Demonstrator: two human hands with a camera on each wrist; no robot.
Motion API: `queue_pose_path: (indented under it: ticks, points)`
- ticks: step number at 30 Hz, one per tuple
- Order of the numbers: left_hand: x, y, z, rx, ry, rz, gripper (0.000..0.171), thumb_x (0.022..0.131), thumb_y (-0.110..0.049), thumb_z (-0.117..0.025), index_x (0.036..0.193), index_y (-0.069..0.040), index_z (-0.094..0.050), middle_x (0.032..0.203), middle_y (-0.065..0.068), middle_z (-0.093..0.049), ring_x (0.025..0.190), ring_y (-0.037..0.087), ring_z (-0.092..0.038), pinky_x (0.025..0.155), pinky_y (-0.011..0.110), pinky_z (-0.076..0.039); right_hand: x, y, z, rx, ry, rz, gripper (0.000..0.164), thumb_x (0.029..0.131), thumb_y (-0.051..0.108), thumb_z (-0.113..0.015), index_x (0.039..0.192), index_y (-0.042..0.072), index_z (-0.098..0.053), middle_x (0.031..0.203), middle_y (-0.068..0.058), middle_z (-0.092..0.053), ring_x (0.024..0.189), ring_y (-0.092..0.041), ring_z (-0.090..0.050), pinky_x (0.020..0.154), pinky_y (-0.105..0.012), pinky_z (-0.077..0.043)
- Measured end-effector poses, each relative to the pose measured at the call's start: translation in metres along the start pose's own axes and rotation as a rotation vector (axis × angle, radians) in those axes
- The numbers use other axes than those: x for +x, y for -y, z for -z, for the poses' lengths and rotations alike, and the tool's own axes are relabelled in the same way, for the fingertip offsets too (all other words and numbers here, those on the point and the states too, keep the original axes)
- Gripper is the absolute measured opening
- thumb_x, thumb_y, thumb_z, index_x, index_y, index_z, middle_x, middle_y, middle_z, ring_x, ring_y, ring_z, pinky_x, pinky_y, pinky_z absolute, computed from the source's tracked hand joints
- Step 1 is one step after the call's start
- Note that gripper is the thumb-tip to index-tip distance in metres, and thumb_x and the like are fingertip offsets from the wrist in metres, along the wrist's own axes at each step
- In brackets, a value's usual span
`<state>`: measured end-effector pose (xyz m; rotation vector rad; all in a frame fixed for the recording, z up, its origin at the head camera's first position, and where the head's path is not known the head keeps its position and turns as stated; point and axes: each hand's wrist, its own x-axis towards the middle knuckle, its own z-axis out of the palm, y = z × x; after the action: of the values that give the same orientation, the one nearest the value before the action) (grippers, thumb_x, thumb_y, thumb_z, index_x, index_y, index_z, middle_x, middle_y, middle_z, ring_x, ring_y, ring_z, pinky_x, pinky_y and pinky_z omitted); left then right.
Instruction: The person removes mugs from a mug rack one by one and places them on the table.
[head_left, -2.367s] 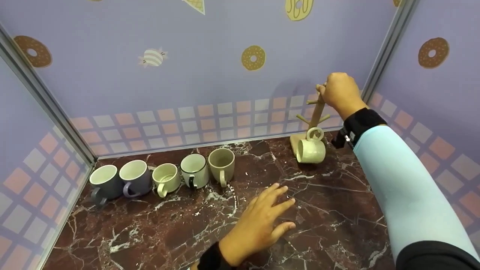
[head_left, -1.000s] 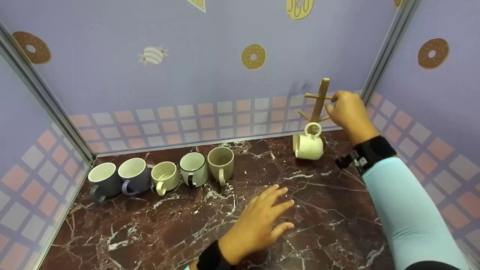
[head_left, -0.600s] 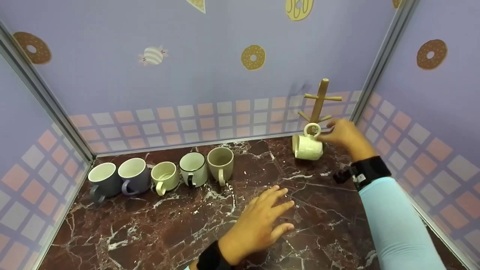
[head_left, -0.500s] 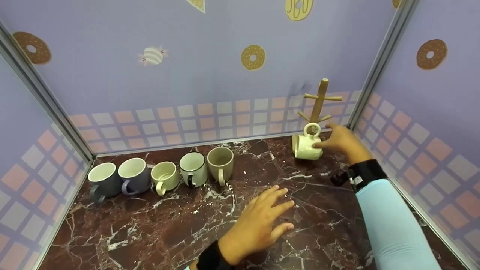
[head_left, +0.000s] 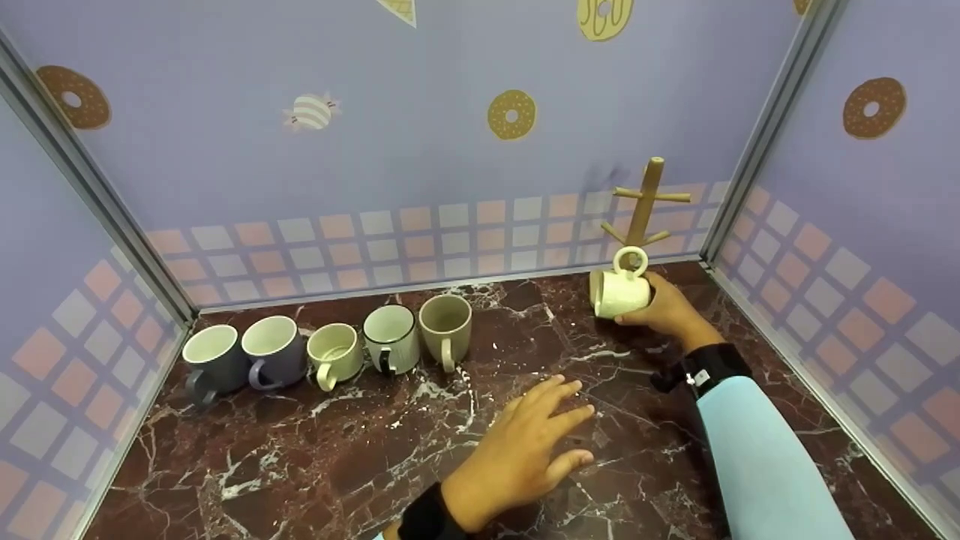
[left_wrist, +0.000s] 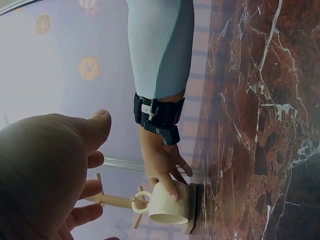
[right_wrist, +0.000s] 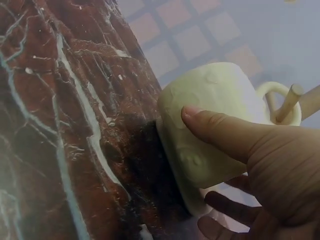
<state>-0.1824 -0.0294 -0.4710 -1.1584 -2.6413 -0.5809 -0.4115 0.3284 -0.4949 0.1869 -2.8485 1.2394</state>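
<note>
A cream mug (head_left: 623, 293) hangs sideways by its ring handle from a low peg of the wooden mug tree (head_left: 643, 202), at the back right in the head view. My right hand (head_left: 667, 310) grips its body from the base end. In the right wrist view the thumb (right_wrist: 215, 125) lies along the mug's side, and the other fingers are partly hidden beyond it. Well in front of the mug tree, my left hand (head_left: 517, 450) is held over the table with spread fingers and nothing in them.
On the marbled table (head_left: 337, 465), a row stands at the left: a dark grey mug (head_left: 217, 367), a purple-grey mug (head_left: 276, 360), a small cream mug (head_left: 337, 356), a white mug with black rim (head_left: 394, 341) and a beige mug (head_left: 448, 330). Patterned walls enclose the table.
My right hand has come down from the top of the mug tree, past its right-hand pegs, to the cream mug and now grips it. The left hand has stayed in place.
</note>
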Motion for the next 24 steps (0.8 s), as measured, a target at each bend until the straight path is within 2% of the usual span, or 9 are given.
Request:
queue_pose_path:
  ticks: [6, 11, 15, 19, 24]
  points:
    - [0.001, 0.001, -0.003, -0.011, -0.005, -0.006, 0.061, 0.109, -0.056, -0.068, 0.162, -0.026, -0.062, 0.180, 0.005, -0.046, 0.167, 0.033, -0.046, 0.132, 0.059, -0.048, 0.000, -0.003, -0.003, 0.011, -0.046, -0.006, 0.104, 0.080, 0.020, -0.104, 0.163, -0.005, -0.046, 0.150, -0.033, -0.063, 0.132, -0.046, -0.062, 0.120, -0.059, -0.049]
    - [0.001, 0.005, -0.005, -0.054, 0.021, 0.040, 0.059, 0.109, -0.054, -0.068, 0.161, -0.026, -0.063, 0.181, 0.006, -0.045, 0.167, 0.036, -0.044, 0.134, 0.062, -0.045, -0.002, -0.003, -0.006, 0.003, -0.077, -0.042, 0.108, 0.080, 0.027, -0.105, 0.164, -0.005, -0.045, 0.152, -0.033, -0.063, 0.133, -0.048, -0.063, 0.119, -0.061, -0.051]
    - [0.001, 0.009, -0.006, -0.066, 0.012, 0.060, 0.059, 0.108, -0.053, -0.071, 0.160, -0.025, -0.065, 0.179, 0.009, -0.048, 0.166, 0.038, -0.045, 0.135, 0.062, -0.044, -0.005, -0.001, -0.008, 0.015, -0.093, -0.056, 0.107, 0.081, 0.029, -0.104, 0.163, -0.006, -0.045, 0.150, -0.033, -0.063, 0.133, -0.049, -0.064, 0.117, -0.060, -0.053]
    - [0.001, 0.012, -0.007, -0.059, -0.006, 0.059, 0.059, 0.109, -0.054, -0.070, 0.160, -0.024, -0.065, 0.177, 0.008, -0.050, 0.165, 0.036, -0.046, 0.133, 0.061, -0.047, -0.012, 0.001, -0.007, 0.024, -0.107, -0.054, 0.104, 0.081, 0.030, -0.104, 0.160, -0.006, -0.047, 0.149, -0.033, -0.064, 0.131, -0.048, -0.065, 0.114, -0.058, -0.054]
    - [0.002, 0.018, -0.008, -0.086, -0.006, 0.097, 0.063, 0.110, -0.056, -0.067, 0.162, -0.021, -0.060, 0.178, 0.008, -0.048, 0.165, 0.034, -0.046, 0.134, 0.060, -0.045, -0.019, 0.003, -0.006, 0.079, -0.115, -0.030, 0.106, 0.080, 0.026, -0.105, 0.163, -0.003, -0.046, 0.152, -0.030, -0.063, 0.134, -0.044, -0.064, 0.114, -0.053, -0.054]
